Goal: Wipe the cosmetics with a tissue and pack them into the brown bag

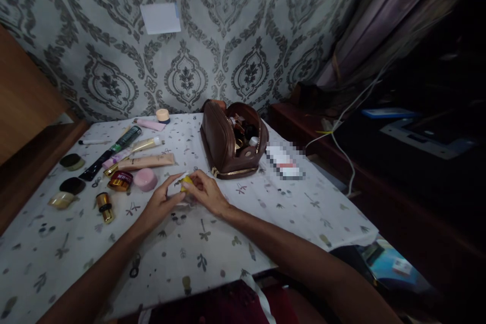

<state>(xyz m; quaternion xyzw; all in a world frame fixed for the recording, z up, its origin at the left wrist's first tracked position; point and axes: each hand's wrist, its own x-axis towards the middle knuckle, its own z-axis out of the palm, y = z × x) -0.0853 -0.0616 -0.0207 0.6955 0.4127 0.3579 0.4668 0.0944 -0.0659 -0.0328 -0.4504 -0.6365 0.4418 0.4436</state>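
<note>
Over the table in front of me, my left hand (165, 200) and my right hand (208, 191) meet at a small yellow item (186, 183) with a whitish, partly clear part beside it. The right fingers pinch the yellow part. My left thumb and fingers close round the whitish side; its exact kind is too small to make out. Just behind my right hand stands a brown cosmetic bag (218, 142), unzipped and filled with small items. Left of my hands sit a pink round jar (145, 179) and a dark red jar with gold (120, 181).
Cosmetic tubes, including a beige tube (147, 161) and a dark green tube (127, 137), lie on the left. A gold bottle (105, 207) lies nearer me. A blurred-out white object (284, 160) lies right of the bag. White cables (347, 159) hang beyond the table's right edge.
</note>
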